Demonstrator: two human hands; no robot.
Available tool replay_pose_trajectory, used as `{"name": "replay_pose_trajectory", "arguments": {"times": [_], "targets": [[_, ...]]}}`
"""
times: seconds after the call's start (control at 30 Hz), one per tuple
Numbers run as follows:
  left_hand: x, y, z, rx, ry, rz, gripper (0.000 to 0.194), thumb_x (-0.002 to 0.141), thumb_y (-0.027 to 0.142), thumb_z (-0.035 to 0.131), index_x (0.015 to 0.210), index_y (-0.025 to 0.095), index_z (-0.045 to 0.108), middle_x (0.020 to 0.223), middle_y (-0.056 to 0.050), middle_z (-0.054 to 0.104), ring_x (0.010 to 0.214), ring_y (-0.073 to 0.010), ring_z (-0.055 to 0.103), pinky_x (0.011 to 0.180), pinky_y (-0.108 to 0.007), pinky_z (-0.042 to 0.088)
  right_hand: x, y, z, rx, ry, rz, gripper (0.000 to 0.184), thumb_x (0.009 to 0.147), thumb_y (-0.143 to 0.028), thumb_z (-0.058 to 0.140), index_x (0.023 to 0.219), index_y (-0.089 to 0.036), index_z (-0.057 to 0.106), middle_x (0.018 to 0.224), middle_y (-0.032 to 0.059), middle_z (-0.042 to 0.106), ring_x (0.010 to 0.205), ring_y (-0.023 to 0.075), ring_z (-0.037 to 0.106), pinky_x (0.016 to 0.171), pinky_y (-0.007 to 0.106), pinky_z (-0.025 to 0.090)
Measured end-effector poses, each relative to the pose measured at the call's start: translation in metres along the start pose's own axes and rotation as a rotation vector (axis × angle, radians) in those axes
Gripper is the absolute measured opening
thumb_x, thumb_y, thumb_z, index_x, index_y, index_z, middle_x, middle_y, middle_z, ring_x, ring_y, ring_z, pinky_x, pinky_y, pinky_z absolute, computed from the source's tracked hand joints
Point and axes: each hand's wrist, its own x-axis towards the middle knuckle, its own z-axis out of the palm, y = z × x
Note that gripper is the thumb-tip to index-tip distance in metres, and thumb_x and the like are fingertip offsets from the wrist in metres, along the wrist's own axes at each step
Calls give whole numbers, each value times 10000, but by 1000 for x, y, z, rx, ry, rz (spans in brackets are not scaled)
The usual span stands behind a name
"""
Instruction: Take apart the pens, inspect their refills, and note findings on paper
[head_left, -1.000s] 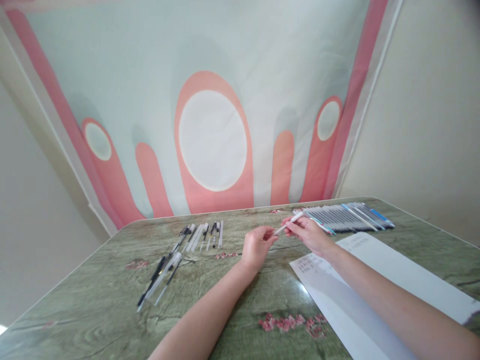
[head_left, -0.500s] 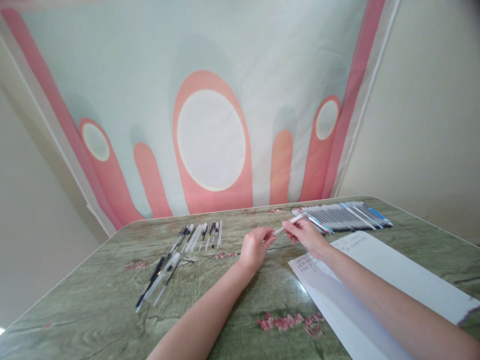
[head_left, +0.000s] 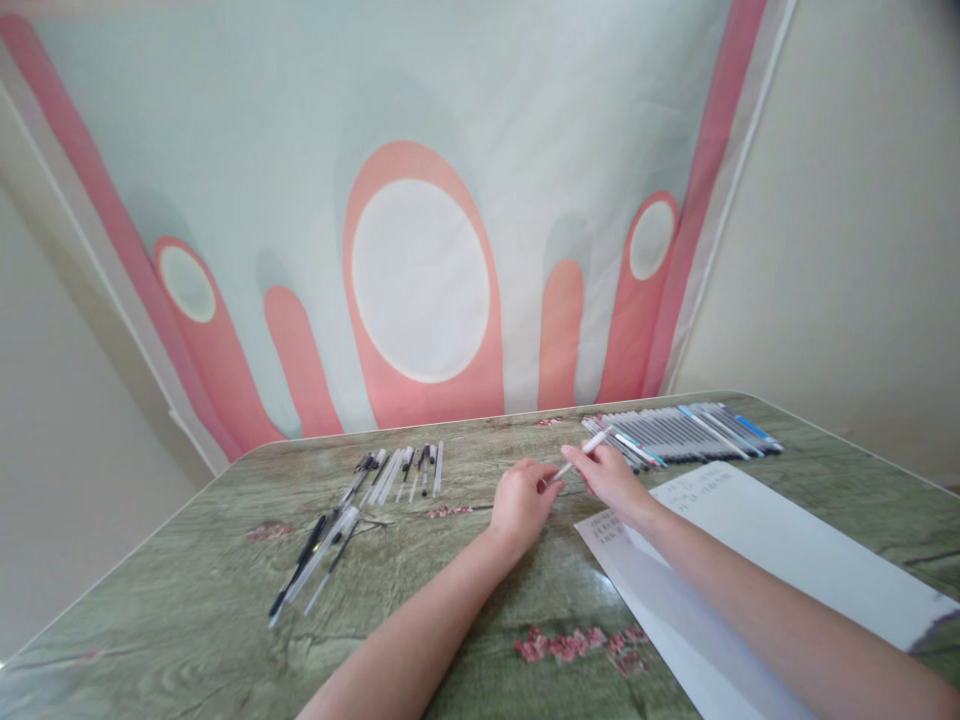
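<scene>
1. Head view, workpiece: a slim white pen [head_left: 596,441] is held slantwise over the surface [head_left: 420,580], with its upper end pointed away and to the right.
2. Head view, left grip [head_left: 519,505]: the fingertips are closed on the lower end of the white pen; the contact is partly hidden by the hand.
3. Head view, right grip [head_left: 613,480]: the barrel is pinched between thumb and fingers, farther up the pen.
4. Head view, right side: a row of pens [head_left: 667,435] is laid side by side just beyond the right grip. Paper sheets [head_left: 795,550] are partly covered by the right forearm.
5. Head view, left side: clear barrels [head_left: 390,476] and dark pen parts [head_left: 311,540] are spread in two loose groups, well apart from the left grip.
</scene>
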Motion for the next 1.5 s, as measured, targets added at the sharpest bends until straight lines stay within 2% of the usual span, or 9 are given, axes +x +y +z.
{"name": "replay_pose_trajectory", "arguments": {"times": [0.2, 0.33, 0.47, 0.6, 0.73, 0.9, 1.1, 1.3, 1.5], "targets": [[-1, 4, 5, -257, -115, -105, 217, 744, 340, 512, 792, 180, 651, 687, -16, 630, 591, -124, 561, 597, -234, 433, -2, -6, -2, -145, 34, -99, 381, 696, -515, 528, 506, -203, 421, 377, -48, 401, 373, 106, 371, 411, 244, 278], [0, 6, 11, -594, -222, -301, 234, 693, 356, 574, 772, 139, 618, 671, -22, 632, 573, -133, 592, 539, -232, 458, -4, -7, -1, -126, 16, -147, 384, 698, -518, 532, 517, -200, 416, 407, -49, 411, 402, 103, 385, 421, 234, 287], [2, 7, 10, -903, -267, -476, 297, 630, 361, 653, 796, 119, 610, 700, -30, 634, 622, -139, 612, 577, -243, 487, -4, -4, 2, -117, -9, -170, 360, 704, -506, 534, 550, -198, 430, 440, -49, 429, 415, 97, 388, 413, 224, 298], [7, 0, 4, -1132, -160, -599, 345, 622, 375, 672, 837, 110, 623, 792, -65, 647, 711, -136, 614, 604, -213, 483, -7, 0, 7, -71, -102, -132, 303, 736, -492, 501, 668, -197, 479, 539, -26, 507, 463, 109, 459, 405, 216, 349], [12, -11, 4, -1293, 14, -716, 288, 604, 324, 702, 789, 112, 639, 766, -58, 643, 643, -92, 583, 600, -185, 463, -13, 0, 14, -78, -171, -120, 283, 755, -481, 480, 788, -200, 485, 618, -8, 549, 510, 127, 520, 397, 216, 390], [11, -14, 12, -1434, 86, -675, 268, 595, 307, 711, 772, 119, 643, 733, -39, 630, 641, -83, 555, 589, -170, 421, -20, 0, 20, -166, -124, -266, 245, 728, -426, 550, 799, -196, 504, 634, -7, 578, 550, 131, 554, 508, 243, 450], [7, -4, 16, -1427, 64, -569, 316, 601, 375, 689, 774, 118, 627, 707, -38, 600, 557, -84, 507, 496, -196, 355, -21, 3, 24, 39, -189, -160, 259, 780, -434, 469, 818, -188, 536, 689, 29, 612, 540, 154, 586, 482, 272, 491], [8, -7, 16, -1326, 89, -515, 349, 623, 389, 667, 839, 118, 627, 664, -15, 552, 525, -62, 441, 481, -191, 318, -20, -1, 24, 240, -282, -53, 286, 775, -440, 475, 864, -177, 542, 691, 31, 610, 569, 168, 601, 534, 312, 522], [6, -7, 16, -1232, 96, -509, 352, 620, 398, 662, 827, 113, 653, 664, -13, 554, 544, -60, 429, 546, -200, 349, -21, 1, 24, 160, -242, -63, 295, 761, -454, 483, 830, -175, 549, 646, 21, 596, 518, 160, 589, 503, 299, 516]]}}
